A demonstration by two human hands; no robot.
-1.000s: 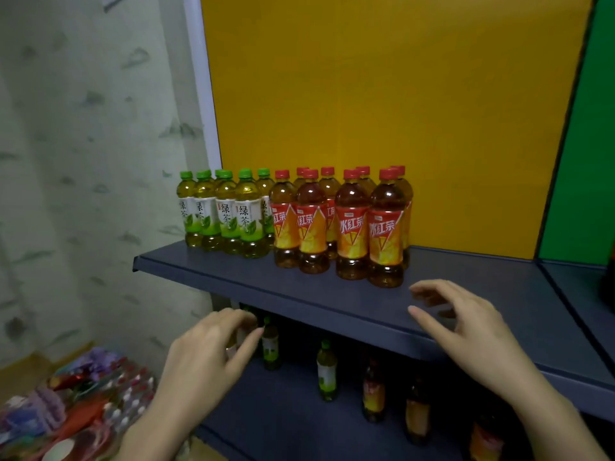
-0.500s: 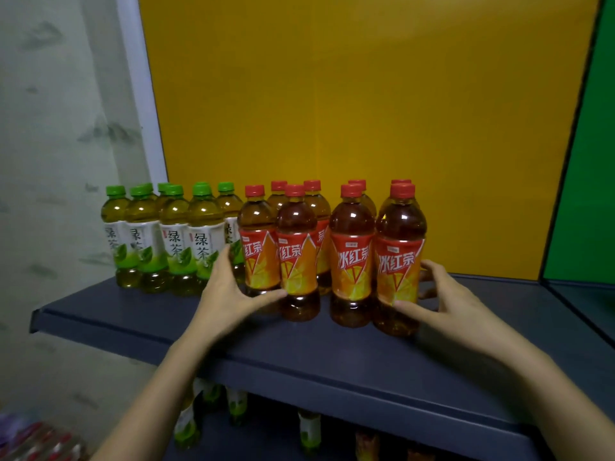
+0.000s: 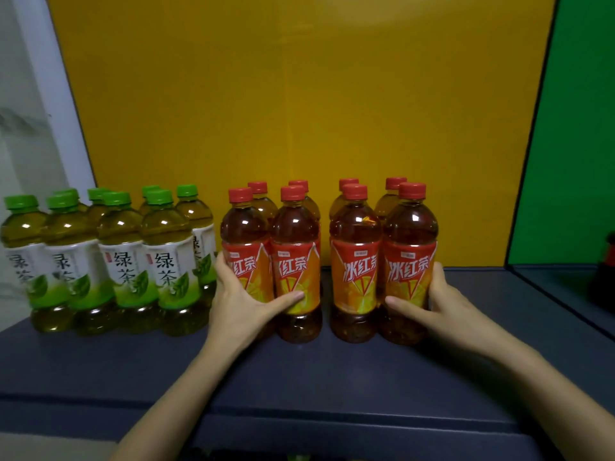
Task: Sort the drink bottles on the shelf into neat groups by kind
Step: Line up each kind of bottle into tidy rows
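Several green-capped green tea bottles (image 3: pixel 126 261) stand in a tight cluster at the left of the dark blue shelf (image 3: pixel 299 377). To their right stand several red-capped iced black tea bottles in two rows. My left hand (image 3: pixel 239 304) wraps the leftmost front red tea bottle (image 3: pixel 244 227), with its thumb reaching across the lower label of the neighbouring bottle (image 3: pixel 294 234). My right hand (image 3: pixel 446 304) cups the rightmost front red tea bottle (image 3: pixel 411 234), thumb in front and fingers round its right side. A narrow gap splits the red bottles into two pairs of columns.
A yellow back panel (image 3: pixel 299 94) rises behind the bottles, with a green panel (image 3: pixel 572 128) to the right. A dark object (image 3: pixel 605 277) stands on the neighbouring shelf at the far right. A white post (image 3: pixel 50 94) borders the left side.
The view has closed in on the shelf. Both hands rose from below the shelf edge and now hold the outer front red tea bottles on either side.
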